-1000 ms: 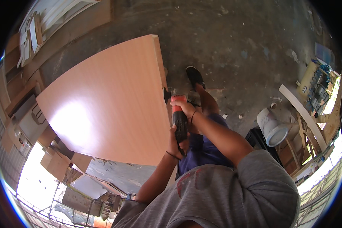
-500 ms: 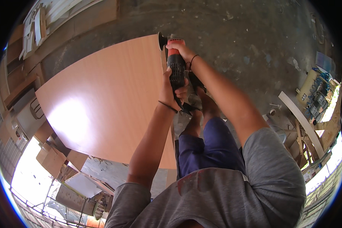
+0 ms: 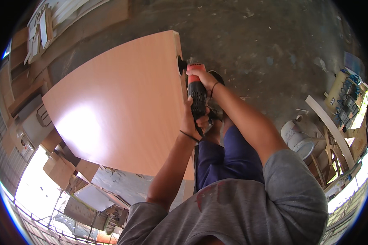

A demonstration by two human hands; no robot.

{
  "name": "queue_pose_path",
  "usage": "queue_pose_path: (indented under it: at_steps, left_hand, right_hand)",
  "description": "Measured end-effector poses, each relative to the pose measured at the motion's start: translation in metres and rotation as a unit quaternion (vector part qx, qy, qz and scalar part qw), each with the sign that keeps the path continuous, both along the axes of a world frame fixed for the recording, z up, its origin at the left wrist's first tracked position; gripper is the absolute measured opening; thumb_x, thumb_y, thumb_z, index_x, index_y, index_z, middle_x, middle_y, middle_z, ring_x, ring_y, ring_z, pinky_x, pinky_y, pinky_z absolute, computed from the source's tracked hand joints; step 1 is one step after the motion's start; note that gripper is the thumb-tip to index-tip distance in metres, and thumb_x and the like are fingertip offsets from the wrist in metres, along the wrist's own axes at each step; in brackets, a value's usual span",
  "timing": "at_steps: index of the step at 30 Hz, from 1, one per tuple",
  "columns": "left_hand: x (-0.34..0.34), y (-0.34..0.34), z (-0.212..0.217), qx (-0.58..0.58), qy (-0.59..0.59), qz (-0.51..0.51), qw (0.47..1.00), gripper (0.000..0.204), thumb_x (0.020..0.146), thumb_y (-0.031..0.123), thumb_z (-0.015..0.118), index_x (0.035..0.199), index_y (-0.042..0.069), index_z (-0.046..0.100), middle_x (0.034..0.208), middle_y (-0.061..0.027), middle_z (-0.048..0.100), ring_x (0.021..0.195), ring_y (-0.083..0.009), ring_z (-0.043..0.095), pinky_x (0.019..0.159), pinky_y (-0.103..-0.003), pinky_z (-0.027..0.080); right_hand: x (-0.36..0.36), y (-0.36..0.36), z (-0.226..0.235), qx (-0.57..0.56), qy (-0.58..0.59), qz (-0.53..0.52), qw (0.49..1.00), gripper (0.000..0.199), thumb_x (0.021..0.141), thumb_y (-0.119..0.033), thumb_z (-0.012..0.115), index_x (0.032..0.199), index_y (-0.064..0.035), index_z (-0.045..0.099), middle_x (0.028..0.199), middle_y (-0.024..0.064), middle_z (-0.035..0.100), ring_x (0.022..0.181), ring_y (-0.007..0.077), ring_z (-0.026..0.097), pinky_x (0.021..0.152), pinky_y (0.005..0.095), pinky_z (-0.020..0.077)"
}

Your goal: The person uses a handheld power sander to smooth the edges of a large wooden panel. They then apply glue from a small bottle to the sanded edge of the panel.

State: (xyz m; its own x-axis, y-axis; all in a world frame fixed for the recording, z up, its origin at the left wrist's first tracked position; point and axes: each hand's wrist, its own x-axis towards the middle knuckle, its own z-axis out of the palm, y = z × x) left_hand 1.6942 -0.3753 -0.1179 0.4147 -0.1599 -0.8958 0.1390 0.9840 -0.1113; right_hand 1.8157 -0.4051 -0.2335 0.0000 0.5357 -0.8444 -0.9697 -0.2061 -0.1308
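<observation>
A red and black angle grinder (image 3: pixel 197 87) is held in both my hands along the right edge of a large wood-grain panel (image 3: pixel 122 94). My right hand (image 3: pixel 203 78) wraps round its red front part. Farther back, my left hand (image 3: pixel 191 116) grips the black body, fingers curled under it. The dark round disc (image 3: pixel 180 65) at the tool's head stands against the panel's edge, a little below the far right corner. Whether the disc is spinning cannot be told. A bright glare covers the panel's left part.
Scrap wood strips (image 3: pixel 45 28) lie at the far left. On the right are a white bucket (image 3: pixel 290 132), a long curved pale strip (image 3: pixel 331 126) and a yellowish compressor-like machine (image 3: pixel 337 92) with blue hose. Loose boards (image 3: pixel 61 171) stand at the near left. My feet are beside the panel.
Both hands and the grinder have moved nearer to me along the panel's edge, away from the far corner. The white bucket now shows more fully beside my right arm.
</observation>
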Motion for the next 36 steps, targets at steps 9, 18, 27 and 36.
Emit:
queue_pose_path:
  at_steps: [9,18,27,36]
  left_hand:
    - [-0.071,-0.050,0.019,-0.008,0.023,0.011,1.000,0.045,0.088,0.051,0.045,0.092,0.007,0.052,0.073,-0.0063,0.057,0.036,-0.0047,0.036,0.029,-0.016,0.027]
    - [-0.143,-0.090,0.033,-0.007,0.040,-0.014,0.999,0.051,0.088,0.054,0.042,0.088,0.003,0.051,0.067,-0.0052,0.054,0.035,-0.0053,0.035,0.030,-0.017,0.028]
    - [-0.199,-0.129,0.038,-0.025,0.109,-0.001,0.994,0.055,0.087,0.057,0.042,0.085,0.003,0.052,0.063,-0.0041,0.053,0.034,-0.0059,0.033,0.030,-0.018,0.027]
    - [-0.186,-0.131,0.032,0.008,0.072,-0.010,0.997,0.059,0.085,0.059,0.045,0.082,0.001,0.054,0.057,-0.0023,0.049,0.034,-0.0059,0.036,0.030,-0.018,0.028]
  right_hand:
    - [-0.075,-0.056,0.009,-0.027,0.004,0.074,0.997,0.045,0.072,-0.042,0.068,0.087,-0.0031,0.053,0.068,0.0146,0.061,0.051,0.0220,0.060,0.050,0.0320,0.0517]
    - [-0.150,-0.097,0.027,-0.047,0.025,0.037,0.998,0.044,0.072,-0.039,0.070,0.089,-0.0026,0.052,0.067,0.0133,0.059,0.055,0.0235,0.062,0.051,0.0334,0.0526]
    - [-0.209,-0.132,0.034,-0.053,0.073,0.059,0.994,0.039,0.072,-0.037,0.069,0.085,-0.0030,0.054,0.068,0.0112,0.059,0.055,0.0227,0.061,0.052,0.0325,0.0514]
    - [-0.194,-0.127,0.020,-0.037,0.050,0.053,0.997,0.036,0.072,-0.035,0.068,0.085,-0.0041,0.054,0.062,0.0106,0.057,0.049,0.0215,0.058,0.049,0.0334,0.0503]
